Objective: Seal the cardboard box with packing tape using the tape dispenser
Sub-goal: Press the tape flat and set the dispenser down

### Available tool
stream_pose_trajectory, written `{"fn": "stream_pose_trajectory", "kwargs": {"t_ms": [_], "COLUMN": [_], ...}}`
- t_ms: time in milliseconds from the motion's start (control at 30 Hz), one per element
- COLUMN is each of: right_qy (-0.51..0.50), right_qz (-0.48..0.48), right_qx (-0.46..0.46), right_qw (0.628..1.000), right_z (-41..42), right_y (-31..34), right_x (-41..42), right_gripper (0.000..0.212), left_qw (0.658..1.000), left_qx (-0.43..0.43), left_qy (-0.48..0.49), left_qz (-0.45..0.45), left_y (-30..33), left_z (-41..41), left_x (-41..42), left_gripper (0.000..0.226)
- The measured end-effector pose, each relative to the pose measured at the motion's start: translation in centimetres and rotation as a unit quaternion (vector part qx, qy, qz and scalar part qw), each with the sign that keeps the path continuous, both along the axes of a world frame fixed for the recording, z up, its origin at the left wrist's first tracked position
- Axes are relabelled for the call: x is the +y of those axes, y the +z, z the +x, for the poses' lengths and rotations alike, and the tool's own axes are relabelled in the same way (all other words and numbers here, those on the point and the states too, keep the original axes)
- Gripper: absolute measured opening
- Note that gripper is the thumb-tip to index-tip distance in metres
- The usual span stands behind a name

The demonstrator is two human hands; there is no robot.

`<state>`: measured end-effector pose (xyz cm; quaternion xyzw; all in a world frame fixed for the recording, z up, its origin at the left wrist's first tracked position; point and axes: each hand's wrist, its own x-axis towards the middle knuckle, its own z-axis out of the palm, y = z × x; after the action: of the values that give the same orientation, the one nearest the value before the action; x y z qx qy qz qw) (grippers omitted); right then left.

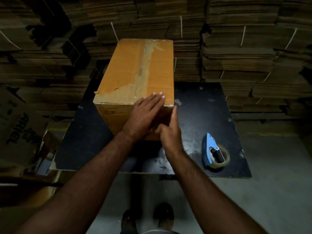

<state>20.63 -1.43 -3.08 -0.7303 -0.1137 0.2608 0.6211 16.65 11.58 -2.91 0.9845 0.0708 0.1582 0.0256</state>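
Cardboard box [135, 71] w/ glossy tape [143, 68]; scuffed black tabletop [202, 115].

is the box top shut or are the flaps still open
Shut. The cardboard box has its top flaps lying flat, with a strip of tape running along the centre seam. The left hand lies flat at its near edge.

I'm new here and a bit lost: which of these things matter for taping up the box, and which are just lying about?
For the job:
cardboard box
tape dispenser
left hand
right hand

Just lying about:
stacks of flat cardboard
printed carton
black table only bears the work
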Motion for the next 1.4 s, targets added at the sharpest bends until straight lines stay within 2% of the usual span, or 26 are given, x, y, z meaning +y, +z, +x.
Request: {"fn": "stream_pose_trajectory", "kwargs": {"t_ms": [133, 300, 433, 567, 633, 767, 867, 967, 1067, 1133, 1167, 1267, 1400], "right_qy": [0.061, 0.046, 0.048, 0.064, 0.061, 0.014, 0.039, 0.042, 0.040, 0.047, 0.047, 0.038, 0.026], "right_qz": [-0.061, -0.122, -0.065, -0.043, -0.076, -0.068, -0.091, -0.127, -0.126, -0.126, -0.123, -0.112, -0.113], "right_qx": [-0.026, -0.007, -0.041, -0.009, -0.011, -0.146, -0.211, -0.221, -0.234, -0.246, -0.246, -0.225, -0.182], "right_qw": [0.996, 0.991, 0.996, 0.997, 0.995, 0.987, 0.973, 0.966, 0.963, 0.960, 0.960, 0.967, 0.976], "right_z": [0.5, 4.1, 1.4, 3.1, 4.2, 5.1, 5.2, 5.6, 6.4, 6.8, 6.8, 6.1, 5.4], "right_y": [0.8, 0.4, 1.4, 1.6, 2.5, 3.3, 2.8, 1.6, 1.1, 1.3, 1.6, 2.1, 2.7], "right_x": [1.0, 0.8, 0.2, 1.8, 1.8, 2.6, 4.7, 5.4, 5.0, 4.9, 4.9, 4.9, 3.2], "right_gripper": [0.101, 0.095, 0.097, 0.103, 0.097, 0.062, 0.058, 0.059, 0.060, 0.060, 0.061, 0.060, 0.060], "left_qw": [1.000, 1.000, 1.000, 0.999, 0.998, 0.995, 0.986, 0.980, 0.957, 0.930, 0.920, 0.928, 0.934], "left_qx": [-0.004, 0.017, 0.005, 0.030, 0.036, -0.018, -0.086, -0.128, -0.137, -0.103, -0.076, -0.041, -0.035], "left_qy": [0.008, 0.001, -0.007, -0.021, -0.038, -0.055, -0.019, 0.052, 0.220, 0.322, 0.342, 0.268, 0.239], "left_qz": [-0.006, -0.004, -0.002, -0.005, -0.022, -0.086, -0.139, -0.140, -0.130, -0.146, -0.177, -0.254, -0.263], "left_y": [-0.2, 0.2, -0.1, 0.3, 0.4, 0.3, 0.2, 0.8, 2.1, 2.3, 2.4, 2.7, 3.4], "left_z": [0.3, -0.3, -0.3, 0.3, 0.2, 0.0, -0.4, -1.2, -3.0, -4.6, -5.2, -6.1, -7.1], "left_x": [0.2, -0.5, -0.1, 1.2, 1.7, 2.6, 3.0, 3.8, 6.6, 9.3, 10.4, 11.7, 9.7], "left_gripper": [0.099, 0.110, 0.103, 0.117, 0.115, 0.086, 0.072, 0.053, 0.058, 0.060, 0.063, 0.079, 0.077]}}
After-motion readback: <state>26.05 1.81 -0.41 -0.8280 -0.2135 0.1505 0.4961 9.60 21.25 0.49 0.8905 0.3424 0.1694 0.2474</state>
